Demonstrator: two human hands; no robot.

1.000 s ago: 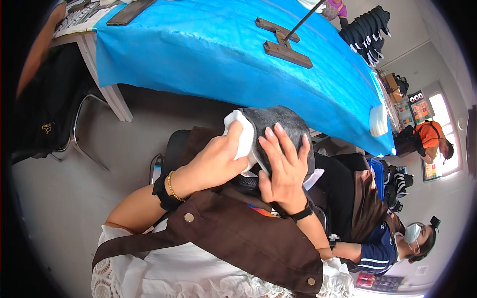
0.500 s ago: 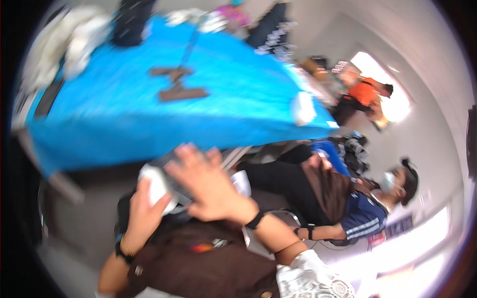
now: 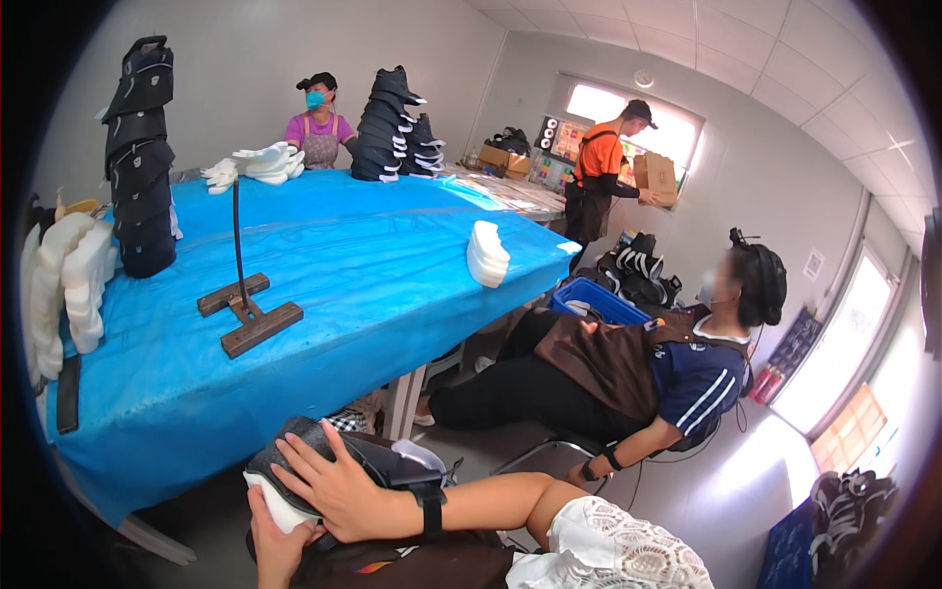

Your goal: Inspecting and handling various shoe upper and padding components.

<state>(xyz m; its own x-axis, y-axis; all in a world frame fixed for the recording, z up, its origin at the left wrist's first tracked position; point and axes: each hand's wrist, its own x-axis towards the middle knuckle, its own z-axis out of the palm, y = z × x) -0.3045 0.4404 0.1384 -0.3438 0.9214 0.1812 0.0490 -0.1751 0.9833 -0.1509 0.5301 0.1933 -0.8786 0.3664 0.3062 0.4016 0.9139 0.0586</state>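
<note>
Low over my lap, in front of the table, lies a dark curved fabric cover. A white foam pad shows at its lower left edge, and how far it reaches inside is hidden. My left hand is closed around the foam pad, thumb on its face, the other fingers partly hidden. Spread across the top of the dark cover, my right hand lies with its fingers apart. A light grey flap or strap sticks out past my right wrist.
A blue-covered table carries a metal stand with a rod, white foam pads and stacked black pieces. Beside me on the right sits a co-worker, near a blue crate. Two other people stand farther back.
My view has tilted up and levelled, showing more of the room. The cover and foam pad now sit lower in the picture, both hands still on them. Blur has cleared.
</note>
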